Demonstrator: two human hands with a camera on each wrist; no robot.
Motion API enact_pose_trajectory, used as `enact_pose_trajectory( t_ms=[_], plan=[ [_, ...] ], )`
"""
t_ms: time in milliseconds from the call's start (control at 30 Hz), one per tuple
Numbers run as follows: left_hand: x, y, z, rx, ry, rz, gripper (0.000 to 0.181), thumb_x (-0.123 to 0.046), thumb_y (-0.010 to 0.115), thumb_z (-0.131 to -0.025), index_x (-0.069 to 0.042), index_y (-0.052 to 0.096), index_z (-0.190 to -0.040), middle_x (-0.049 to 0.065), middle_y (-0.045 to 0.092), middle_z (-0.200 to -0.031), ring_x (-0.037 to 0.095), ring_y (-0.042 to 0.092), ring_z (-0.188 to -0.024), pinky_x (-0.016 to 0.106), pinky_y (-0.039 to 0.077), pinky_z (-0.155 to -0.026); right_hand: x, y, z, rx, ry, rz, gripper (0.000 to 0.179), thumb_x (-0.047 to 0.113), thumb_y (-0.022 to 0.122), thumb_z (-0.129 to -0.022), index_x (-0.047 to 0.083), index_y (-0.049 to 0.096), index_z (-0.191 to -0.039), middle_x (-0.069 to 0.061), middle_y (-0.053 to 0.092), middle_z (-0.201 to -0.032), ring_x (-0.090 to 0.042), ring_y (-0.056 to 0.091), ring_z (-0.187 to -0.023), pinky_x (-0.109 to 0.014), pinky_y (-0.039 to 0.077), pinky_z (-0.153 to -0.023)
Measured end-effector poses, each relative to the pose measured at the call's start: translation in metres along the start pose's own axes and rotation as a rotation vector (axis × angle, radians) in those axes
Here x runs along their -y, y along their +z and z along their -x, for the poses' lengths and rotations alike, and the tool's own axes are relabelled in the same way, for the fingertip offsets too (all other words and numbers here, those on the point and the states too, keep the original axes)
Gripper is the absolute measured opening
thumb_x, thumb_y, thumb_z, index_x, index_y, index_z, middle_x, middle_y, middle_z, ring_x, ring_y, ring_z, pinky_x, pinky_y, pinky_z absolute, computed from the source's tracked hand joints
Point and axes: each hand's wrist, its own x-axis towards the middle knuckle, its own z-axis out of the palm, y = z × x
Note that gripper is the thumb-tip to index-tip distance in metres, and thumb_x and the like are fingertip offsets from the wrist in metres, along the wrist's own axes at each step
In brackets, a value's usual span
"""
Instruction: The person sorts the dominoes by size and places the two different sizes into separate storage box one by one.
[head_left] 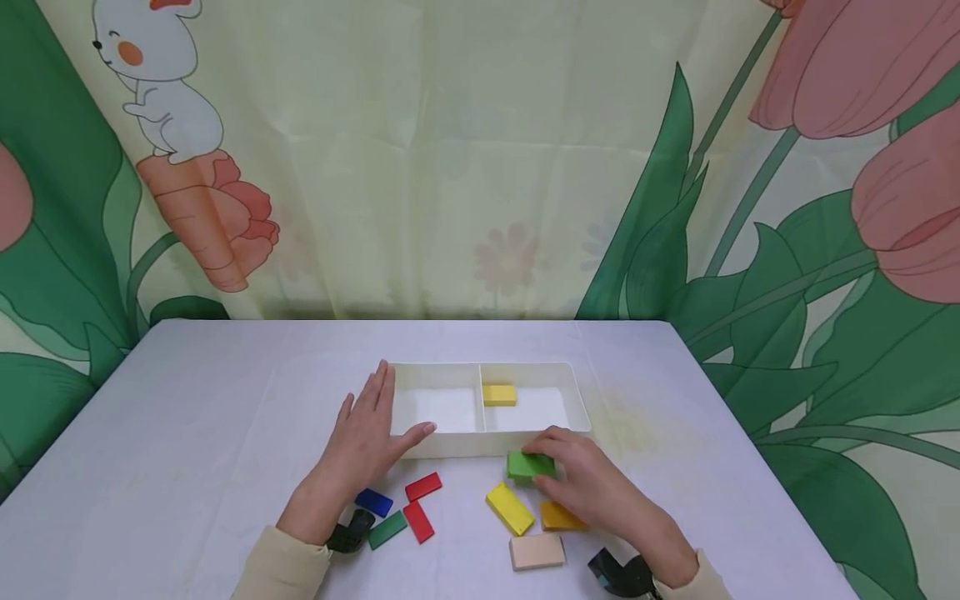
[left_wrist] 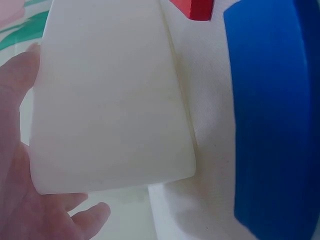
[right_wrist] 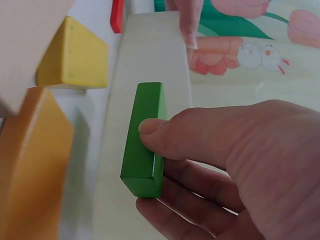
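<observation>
Hand, left (head_left: 363,442): fingers standing wide, touching white rectangular two-compartment plastic tray (head_left: 450,446).
Hand, right (head_left: 588,475): fingers pinching green rectangular block (head_left: 525,467).
Right compartment (head_left: 540,412): holding yellow rectangular block (head_left: 499,395).

Green block (right_wrist: 138,161) in right hand (right_wrist: 250,155)

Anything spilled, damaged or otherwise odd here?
One thing: a faint yellowish patch on the white tablecloth, just right of the box. It looks like a stain, cause unclear. The green block in the right hand shows no visible damage.
</observation>
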Motion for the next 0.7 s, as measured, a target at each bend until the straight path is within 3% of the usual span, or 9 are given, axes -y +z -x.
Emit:
enact_pose_trajectory(
  t_ms=[400,700],
  plan=[
    [0.002,-0.002,0.002,-0.026,0.006,-0.056,0.111,-0.071,0.059,-0.084,0.000,0.016,-0.157,0.019,0.016,-0.165,0.039,0.014,-0.153,0.067,0.011,-0.120,0.005,-0.027,-0.003,-0.041,-0.115,-0.036,0.034,0.005,0.077,-0.084,0.010,0.070,-0.117,0.005,0.066,-0.111,-0.010,0.063,-0.098,-0.033,0.059,-0.086],
    [0.007,-0.005,0.004,-0.026,-0.010,-0.081,0.117,-0.079,0.054,-0.081,0.001,0.015,-0.157,0.020,0.014,-0.165,0.039,0.010,-0.154,0.067,0.000,-0.120,-0.003,-0.036,-0.015,-0.093,-0.100,-0.028,0.036,0.005,0.078,-0.083,0.011,0.070,-0.118,0.005,0.067,-0.110,-0.012,0.065,-0.099,-0.029,0.059,-0.087]
  ],
)
